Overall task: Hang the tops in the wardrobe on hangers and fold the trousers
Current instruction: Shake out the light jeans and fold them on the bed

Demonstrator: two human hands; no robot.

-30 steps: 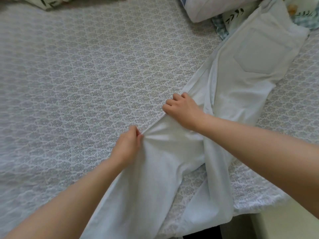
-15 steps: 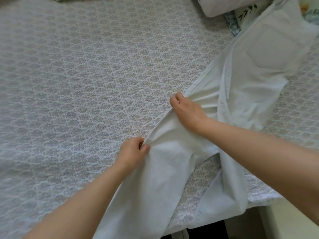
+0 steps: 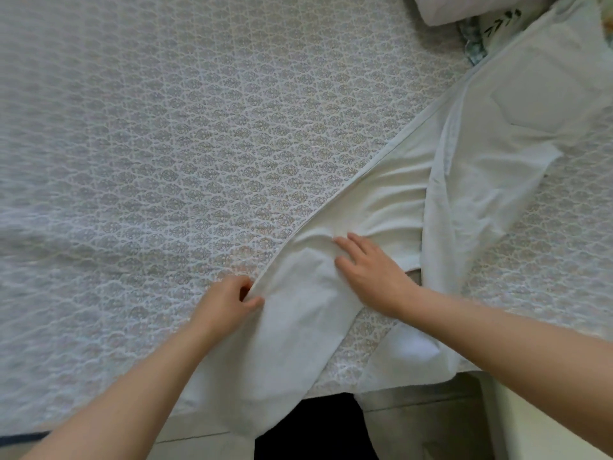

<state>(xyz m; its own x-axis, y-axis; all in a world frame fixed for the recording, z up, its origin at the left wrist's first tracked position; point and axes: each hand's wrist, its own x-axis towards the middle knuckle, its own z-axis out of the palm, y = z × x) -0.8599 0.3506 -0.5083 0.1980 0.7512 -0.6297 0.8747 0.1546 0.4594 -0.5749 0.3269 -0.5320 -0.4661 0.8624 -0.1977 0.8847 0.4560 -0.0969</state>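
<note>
Left hand: the left hand (image 3: pixel 229 302) has its fingers curled, and thumb and fingertips pinch the seamed side edge of the trousers (image 3: pixel 398 200).
Right hand: the right hand (image 3: pixel 371 272) lies flat on the cloth just beside the left, fingers straight and slightly spread, pressing down on the trouser leg and gripping nothing.
Trousers: pale, near white, spread on the slant across the bed. One leg runs from under both hands back toward the person and hangs over the bed edge. The other leg passes under the right forearm and drops over the edge too. The cloth is creased just beyond the right fingers.
Seat and pocket: well beyond the right hand, the upper part lies flat with a plain patch pocket (image 3: pixel 544 94) facing up.
Writing: the only marks are dark, leaf-like prints on a cloth (image 3: pixel 501 24) far beyond the right hand, too blurred to read as anything else.
Surface: a bed cover (image 3: pixel 166 161) with a small repeating grey-and-white lace pattern stretches away from the left hand on its outer side and beyond it.
Bedding: a white pillow (image 3: pixel 464 8) and a scrap of checked fabric (image 3: pixel 474 51) sit beside the printed cloth.
Room: below the forearms the bed edge ends at a dark gap (image 3: pixel 315 426). Under the right forearm stands a pale cream surface (image 3: pixel 547 426).
</note>
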